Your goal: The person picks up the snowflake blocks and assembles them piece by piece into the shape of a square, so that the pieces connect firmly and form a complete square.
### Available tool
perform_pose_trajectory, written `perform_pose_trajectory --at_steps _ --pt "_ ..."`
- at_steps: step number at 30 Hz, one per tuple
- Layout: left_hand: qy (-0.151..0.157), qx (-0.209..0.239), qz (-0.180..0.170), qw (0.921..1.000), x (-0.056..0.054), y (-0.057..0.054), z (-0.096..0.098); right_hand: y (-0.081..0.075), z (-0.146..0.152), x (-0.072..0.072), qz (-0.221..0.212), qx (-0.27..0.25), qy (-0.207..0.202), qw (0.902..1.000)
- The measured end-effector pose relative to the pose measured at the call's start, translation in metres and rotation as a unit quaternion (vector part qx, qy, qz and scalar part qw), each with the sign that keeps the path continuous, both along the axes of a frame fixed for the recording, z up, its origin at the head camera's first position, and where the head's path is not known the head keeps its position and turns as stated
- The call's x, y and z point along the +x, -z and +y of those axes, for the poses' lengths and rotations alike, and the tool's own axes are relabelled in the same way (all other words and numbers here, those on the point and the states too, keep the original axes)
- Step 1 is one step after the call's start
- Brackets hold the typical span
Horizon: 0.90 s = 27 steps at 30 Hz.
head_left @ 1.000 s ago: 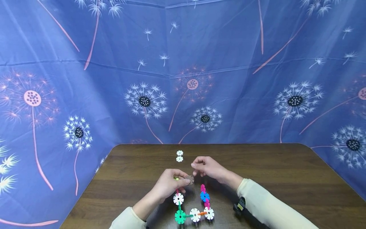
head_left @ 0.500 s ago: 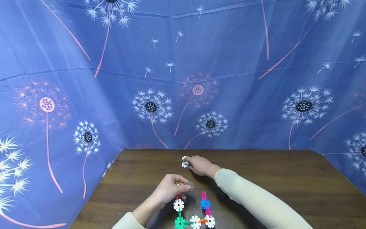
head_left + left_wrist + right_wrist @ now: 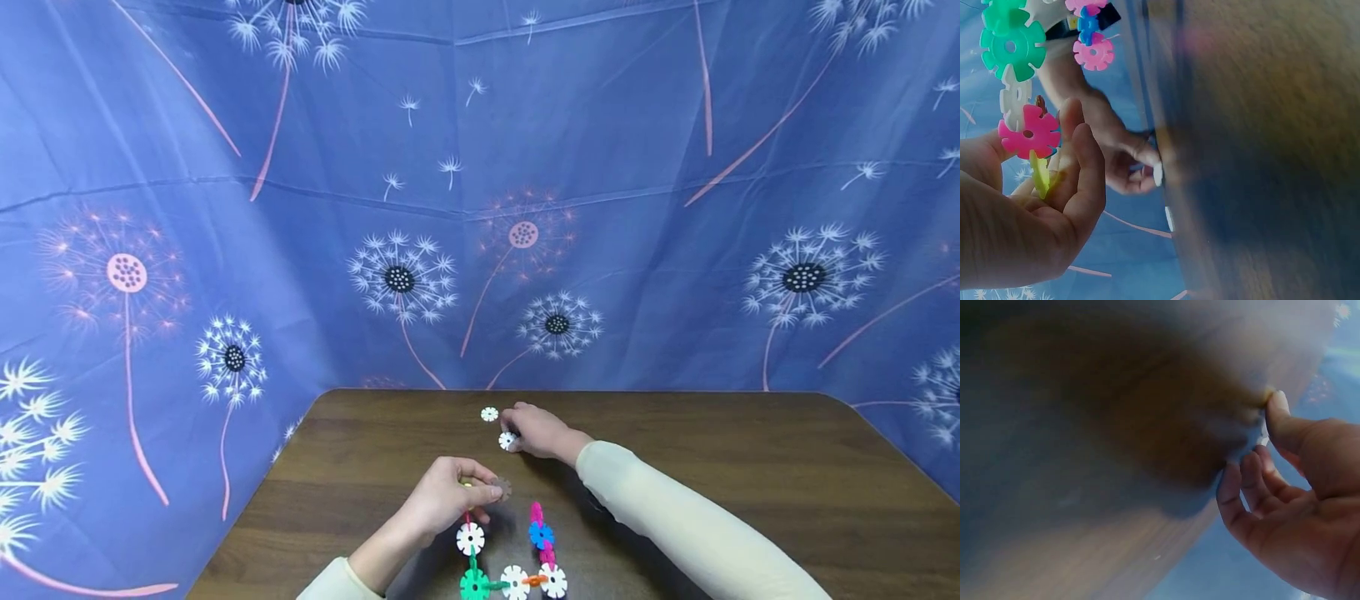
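Note:
My left hand [image 3: 446, 500] grips one end of a chain of notched plastic discs, with a brown notched disc [image 3: 502, 487] between thumb and fingertips. In the left wrist view, a pink disc [image 3: 1029, 132] and a yellow disc [image 3: 1040, 175] sit at that hand. Farther along, the chain bends through a green disc [image 3: 474, 585] and white ones to a blue disc [image 3: 541, 534]. My right hand [image 3: 542, 433] has thumb and fingers around a loose white notched disc [image 3: 507, 441] at the table. Behind that disc lies another white disc [image 3: 489, 414].
The brown wooden table [image 3: 712, 475] reaches back to a blue curtain [image 3: 637, 250] printed with dandelions. The rest of the chain lies close to the near edge of view, between my forearms.
My right hand has gone from beside the left hand to the far white discs, then drawn one a little right and nearer. The left hand keeps its hold on the brown disc.

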<state>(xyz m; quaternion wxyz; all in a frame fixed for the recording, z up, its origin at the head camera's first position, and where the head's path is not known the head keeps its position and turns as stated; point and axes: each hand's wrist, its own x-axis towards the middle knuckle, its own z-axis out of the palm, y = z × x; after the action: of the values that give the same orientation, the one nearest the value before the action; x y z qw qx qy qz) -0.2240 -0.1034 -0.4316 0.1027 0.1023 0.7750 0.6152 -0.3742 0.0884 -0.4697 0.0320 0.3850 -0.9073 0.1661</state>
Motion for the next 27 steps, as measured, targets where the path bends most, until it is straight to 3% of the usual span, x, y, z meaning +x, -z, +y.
perform_pose_trajectory --at_steps 4,7,9,12,14,15,18,27 --pt "0.000 -0.003 -0.008 1.0000 -0.001 -0.001 0.002 0.000 0.022 0.012 -0.068 -0.056 -0.020 0.9959" --pt "0.000 -0.003 -0.009 1.0000 -0.003 0.000 0.003 -0.001 0.037 0.026 -0.128 -0.105 -0.025 0.9859" --pt "0.004 0.000 -0.005 1.0000 -0.004 -0.001 0.004 -0.003 0.046 0.036 -0.186 -0.148 -0.020 0.9712" --pt "0.011 0.004 -0.002 0.9999 -0.006 0.000 0.006 -0.008 0.058 0.054 -0.262 -0.223 -0.004 0.9389" --pt "0.011 0.001 -0.003 0.9999 -0.006 -0.001 0.008 -0.014 0.063 0.066 -0.288 -0.267 0.003 0.9198" --pt "0.010 -0.001 -0.005 0.9999 -0.006 -0.001 0.009 -0.017 0.065 0.072 -0.289 -0.282 0.006 0.9148" --pt "0.007 -0.004 -0.009 0.9999 -0.007 -0.001 0.011 -0.026 0.070 0.088 -0.278 -0.309 0.014 0.9095" --pt "0.006 -0.016 -0.008 0.9998 -0.004 -0.006 0.016 -0.037 0.070 0.116 -0.245 -0.318 -0.008 0.9159"
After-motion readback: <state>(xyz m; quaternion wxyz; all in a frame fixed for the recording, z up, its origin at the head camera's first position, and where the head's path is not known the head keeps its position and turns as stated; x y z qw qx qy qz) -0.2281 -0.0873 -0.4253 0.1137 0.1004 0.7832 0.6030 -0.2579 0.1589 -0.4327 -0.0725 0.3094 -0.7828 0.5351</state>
